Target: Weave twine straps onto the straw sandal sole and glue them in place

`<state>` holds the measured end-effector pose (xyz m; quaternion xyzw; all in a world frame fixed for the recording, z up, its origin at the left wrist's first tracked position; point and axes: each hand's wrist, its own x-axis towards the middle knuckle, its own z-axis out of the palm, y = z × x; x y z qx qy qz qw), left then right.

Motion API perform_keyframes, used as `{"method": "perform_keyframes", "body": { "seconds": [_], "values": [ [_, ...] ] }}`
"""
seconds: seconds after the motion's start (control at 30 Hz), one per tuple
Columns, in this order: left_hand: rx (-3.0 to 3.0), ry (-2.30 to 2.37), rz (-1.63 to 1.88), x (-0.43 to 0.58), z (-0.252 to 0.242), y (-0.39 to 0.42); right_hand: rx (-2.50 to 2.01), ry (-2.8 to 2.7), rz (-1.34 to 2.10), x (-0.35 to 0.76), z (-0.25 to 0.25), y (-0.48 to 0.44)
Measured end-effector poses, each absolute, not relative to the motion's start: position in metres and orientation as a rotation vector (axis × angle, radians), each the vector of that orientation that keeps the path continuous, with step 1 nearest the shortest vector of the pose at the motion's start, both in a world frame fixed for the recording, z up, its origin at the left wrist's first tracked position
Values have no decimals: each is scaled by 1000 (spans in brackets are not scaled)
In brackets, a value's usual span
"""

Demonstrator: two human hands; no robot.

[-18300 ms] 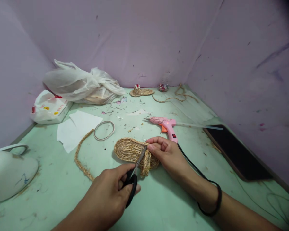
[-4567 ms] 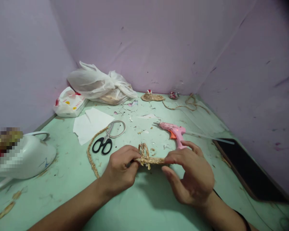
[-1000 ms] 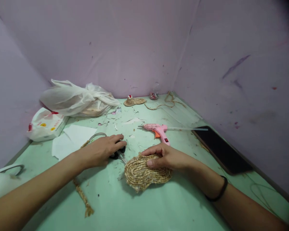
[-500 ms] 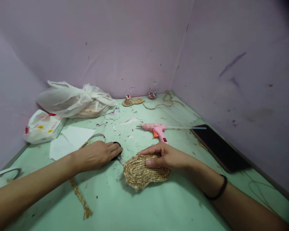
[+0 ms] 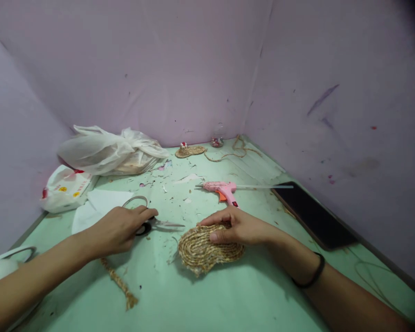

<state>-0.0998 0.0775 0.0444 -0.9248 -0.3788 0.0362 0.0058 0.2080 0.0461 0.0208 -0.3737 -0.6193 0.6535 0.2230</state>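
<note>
My right hand [image 5: 233, 226] holds a coiled straw-rope sole [image 5: 202, 249], thumb on its top face and fingers along its far edge. The sole is a figure-eight shape with a frayed lower left rim. To its left, my left hand [image 5: 124, 226] is closed over the black handles of a pair of scissors [image 5: 166, 224], partly hiding them. The scissor blades point right, toward the sole. A braided straw rope [image 5: 117, 281] with a frayed end comes out below my left wrist. Behind my right hand lies a pink glue gun [image 5: 221, 188] with a long glue stick.
A grey ring [image 5: 138, 198] and white paper [image 5: 105, 200] lie by my left hand. At back left are a plastic bag [image 5: 114, 150] and a white packet [image 5: 67, 189]. A second straw sole [image 5: 192, 151], a small jar [image 5: 217, 139] and thin cord [image 5: 224, 157] sit by the wall. A dark phone or tablet [image 5: 314, 214] lies right.
My left hand has drawn left, away from the sole, and the scissors have shifted left with it, their blades now in plain view. My right hand keeps its hold on the sole.
</note>
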Motion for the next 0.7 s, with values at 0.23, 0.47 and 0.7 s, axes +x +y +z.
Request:
{"method": "perform_keyframes", "body": {
  "seconds": [0.23,0.47,0.7],
  "values": [
    [-2785,-2141,-1121,-98,42,58,-1043,-1661,1829,206,17,46],
    [-2906,-1765,-879,-75,45,22,-1184,-1621,1753,203,17,45],
    [-2899,-1383,-522,-67,47,1,-1180,-1599,1699,196,19,38]
  ]
}}
